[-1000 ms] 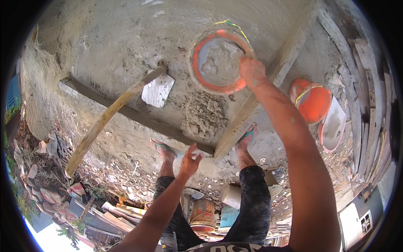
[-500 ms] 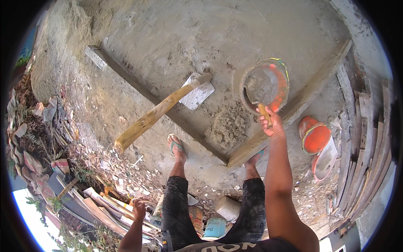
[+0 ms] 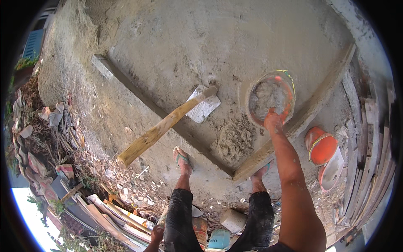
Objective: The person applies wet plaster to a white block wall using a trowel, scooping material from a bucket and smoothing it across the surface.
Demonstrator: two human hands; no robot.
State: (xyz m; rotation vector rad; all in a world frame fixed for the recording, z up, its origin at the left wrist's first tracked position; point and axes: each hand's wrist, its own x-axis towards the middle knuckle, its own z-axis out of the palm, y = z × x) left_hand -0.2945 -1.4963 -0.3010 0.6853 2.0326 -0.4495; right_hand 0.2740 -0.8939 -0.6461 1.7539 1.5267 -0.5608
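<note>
At the near rim of a mortar-filled bucket (image 3: 290, 110), my right hand (image 3: 273, 121) is closed round a trowel. The trowel's wooden handle showed earlier; now the hand and the wet mortar (image 3: 265, 97) hide most of it. My left hand (image 3: 157, 232) hangs low beside my left knee, its fingers too small and shadowed to read. A hoe (image 3: 161, 131) with a thick wooden handle and pale flat blade lies to the left of the bucket. Between hoe and bucket sits a heap of mortar (image 3: 234, 140).
Two boards, a left one (image 3: 138, 97) and a right one (image 3: 310, 110), meet in a corner between my feet. An orange bucket (image 3: 323, 149) lies tipped at right, near stacked planks (image 3: 369, 155). Rubble and wood scraps (image 3: 121, 214) cover the ground at lower left.
My right hand has pushed further into the bucket, and the trowel handle has mostly gone from sight. My left hand has dropped lower, closer to my left leg. The whole view has shifted slightly.
</note>
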